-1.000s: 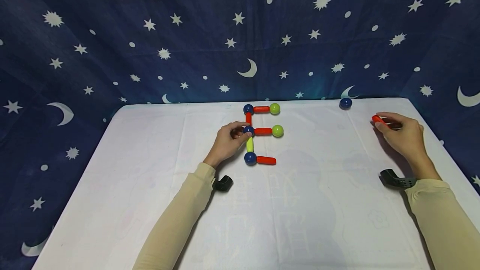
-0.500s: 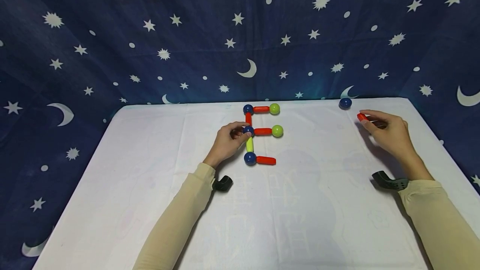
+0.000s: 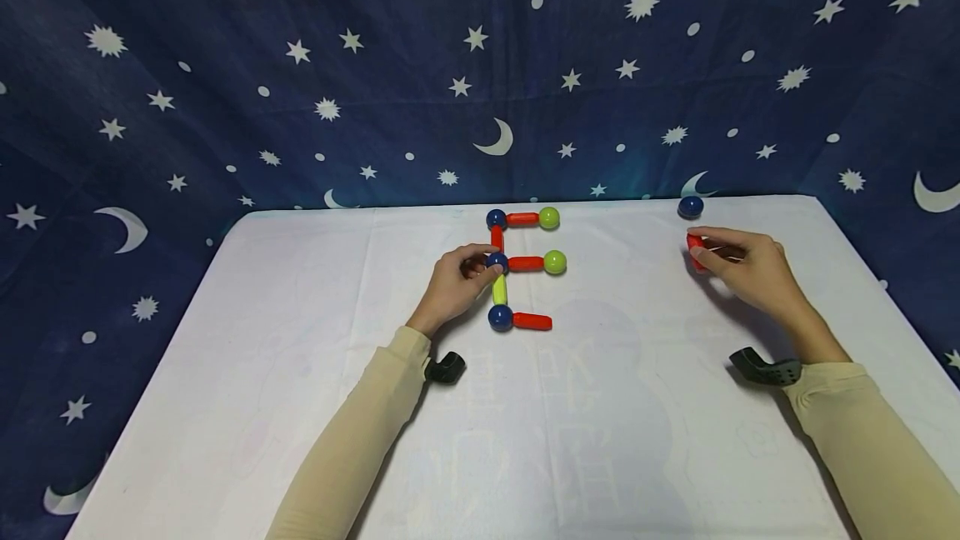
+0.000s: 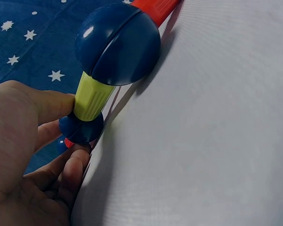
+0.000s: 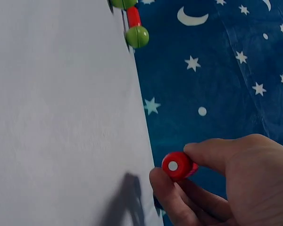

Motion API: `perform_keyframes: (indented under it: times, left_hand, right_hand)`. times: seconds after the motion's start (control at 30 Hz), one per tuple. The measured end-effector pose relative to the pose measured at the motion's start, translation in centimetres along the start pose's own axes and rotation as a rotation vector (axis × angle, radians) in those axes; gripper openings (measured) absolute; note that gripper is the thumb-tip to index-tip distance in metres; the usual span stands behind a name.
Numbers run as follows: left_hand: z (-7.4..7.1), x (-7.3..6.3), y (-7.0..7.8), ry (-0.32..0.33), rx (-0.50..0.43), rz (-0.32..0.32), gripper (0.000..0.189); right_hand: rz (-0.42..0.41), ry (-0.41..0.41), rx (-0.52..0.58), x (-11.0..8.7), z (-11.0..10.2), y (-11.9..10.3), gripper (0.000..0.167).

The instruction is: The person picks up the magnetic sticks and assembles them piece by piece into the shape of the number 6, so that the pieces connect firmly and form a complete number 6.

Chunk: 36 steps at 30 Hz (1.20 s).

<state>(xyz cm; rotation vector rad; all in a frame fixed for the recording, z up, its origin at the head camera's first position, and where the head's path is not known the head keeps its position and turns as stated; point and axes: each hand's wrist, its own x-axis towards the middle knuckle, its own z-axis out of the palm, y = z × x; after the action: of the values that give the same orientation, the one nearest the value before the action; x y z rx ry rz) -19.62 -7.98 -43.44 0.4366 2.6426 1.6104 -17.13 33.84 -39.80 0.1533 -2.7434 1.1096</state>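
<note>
On the white table lies an E-shaped figure of magnetic rods and balls. My left hand [image 3: 455, 283] holds its middle blue ball [image 3: 497, 262] between thumb and fingers. A yellow-green rod [image 3: 499, 290] joins that ball to the lower blue ball [image 3: 500, 317], which looms large in the left wrist view. From the lower ball a red rod [image 3: 532, 322] points right with its end bare. Off to the right, my right hand [image 3: 753, 272] pinches a loose red magnetic rod [image 3: 696, 253] above the table. The right wrist view shows that rod's round end [image 5: 175, 165] with a pale centre.
A lone blue ball [image 3: 691, 207] sits at the table's back edge, just beyond my right hand. Green balls [image 3: 555, 262] cap the figure's upper two arms. Behind the white table [image 3: 300, 315] hangs a dark blue star-patterned cloth [image 3: 420, 65].
My right hand has moved left with the red rod, which now stands more upright than before. The left hand and the figure have stayed in place.
</note>
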Motion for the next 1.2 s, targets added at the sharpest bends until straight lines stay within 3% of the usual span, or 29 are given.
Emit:
perform_keyframes:
  times: [0.57,0.83,1.2]
  left_hand:
    - [0.1,0.0,-0.1,0.004,-0.008,0.0,0.03]
    - [0.0,0.0,0.0,0.003,-0.003,0.002,0.03]
    - [0.0,0.1,-0.1,0.005,-0.006,0.004,0.03]
  right_hand:
    - [-0.035,-0.153,0.166,0.3,2.8,-2.1,0.036]
    - [-0.107,-0.25,0.227,0.5,4.7,-3.2,0.036]
    - [-0.065,-0.351,0.301,0.5,7.4,-5.5,0.037]
